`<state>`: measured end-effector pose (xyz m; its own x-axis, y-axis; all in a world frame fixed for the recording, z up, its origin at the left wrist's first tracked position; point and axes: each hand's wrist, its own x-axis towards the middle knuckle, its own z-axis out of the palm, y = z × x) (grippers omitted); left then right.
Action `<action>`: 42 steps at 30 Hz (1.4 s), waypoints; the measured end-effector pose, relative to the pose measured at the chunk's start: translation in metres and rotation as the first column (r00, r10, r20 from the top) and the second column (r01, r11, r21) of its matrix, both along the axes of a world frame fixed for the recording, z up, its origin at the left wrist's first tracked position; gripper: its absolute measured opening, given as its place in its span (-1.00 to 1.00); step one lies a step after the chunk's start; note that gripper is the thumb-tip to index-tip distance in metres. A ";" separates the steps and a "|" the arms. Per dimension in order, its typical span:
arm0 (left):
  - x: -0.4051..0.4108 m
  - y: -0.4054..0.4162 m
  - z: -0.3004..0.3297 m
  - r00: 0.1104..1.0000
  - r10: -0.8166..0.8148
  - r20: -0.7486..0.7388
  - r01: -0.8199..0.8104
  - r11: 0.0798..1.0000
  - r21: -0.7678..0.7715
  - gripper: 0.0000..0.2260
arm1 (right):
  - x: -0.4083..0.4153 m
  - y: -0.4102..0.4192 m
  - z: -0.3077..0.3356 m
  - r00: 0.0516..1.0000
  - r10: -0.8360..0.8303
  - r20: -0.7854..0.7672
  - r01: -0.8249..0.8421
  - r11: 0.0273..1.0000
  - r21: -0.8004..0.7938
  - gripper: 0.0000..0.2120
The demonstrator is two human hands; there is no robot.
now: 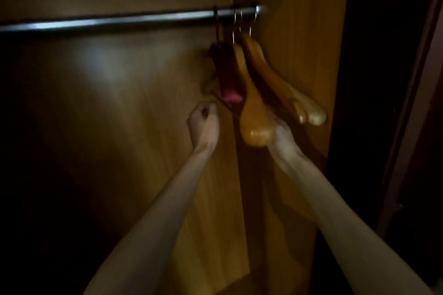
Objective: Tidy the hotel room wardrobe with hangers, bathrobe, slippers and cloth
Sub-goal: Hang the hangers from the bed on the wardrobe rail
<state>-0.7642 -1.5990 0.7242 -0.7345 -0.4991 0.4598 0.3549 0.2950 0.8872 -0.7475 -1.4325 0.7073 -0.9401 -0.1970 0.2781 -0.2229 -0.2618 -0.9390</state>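
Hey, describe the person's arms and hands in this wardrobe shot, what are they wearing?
Both forearms are bare as far as the frame shows: no sleeves, gloves, watch or bracelets visible. The left hand and right hand show no rings that I can make out, though the picture is dim and motion-blurred, so small items could be missed. The arms look slim and enter from the bottom edge.

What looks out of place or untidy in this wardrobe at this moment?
The wooden hangers are all bunched at the right end of the rail, swung askew against the side wall. Something pink shows among them; it is too blurred to identify. Both hands are reaching to them.
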 end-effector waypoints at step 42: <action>0.466 0.328 -0.547 -0.101 0.188 0.977 0.709 -0.675 0.204 -0.80 | 0.723 0.091 -0.531 -0.443 -0.630 0.638 0.260 0.591 0.764 -0.75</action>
